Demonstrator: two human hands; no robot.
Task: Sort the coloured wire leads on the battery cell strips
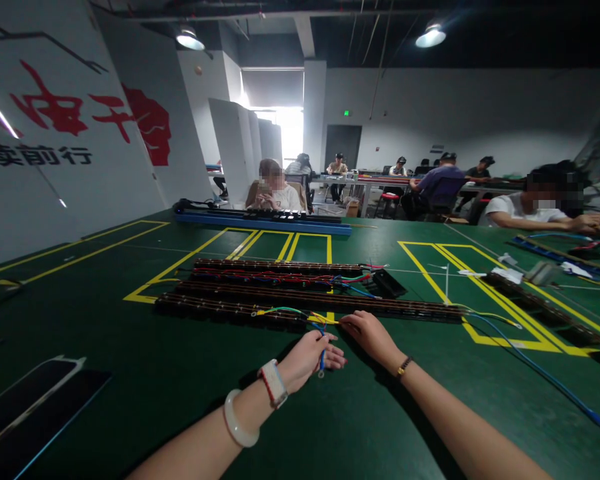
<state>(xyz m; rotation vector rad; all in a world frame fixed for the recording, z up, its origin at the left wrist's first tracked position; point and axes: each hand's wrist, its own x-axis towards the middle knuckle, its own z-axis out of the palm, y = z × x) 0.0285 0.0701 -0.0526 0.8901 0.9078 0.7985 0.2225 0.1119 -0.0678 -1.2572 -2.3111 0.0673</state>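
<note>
My left hand (311,357) is above the table's near side, fingers partly stretched. Its thumb lies against a short blue wire (323,360), which crosses the hand and ends in a ring terminal below. To its right, my right hand (373,335) bends its fingers in a pinch at the tip of a yellow wire (325,320). Both wires come off the right end of the nearest dark strip of cells (230,312). A yellow-green wire (283,310) with a ring terminal lies back along that strip. My right fingertips hide the yellow wire's end.
Behind lie a longer dark strip (380,306), more strips with red and blue wires, and a black box (389,283). A long blue cable (545,381) trails right. Dark panels (45,407) lie at left. A blue rail (265,223) stands at the far edge, near seated people.
</note>
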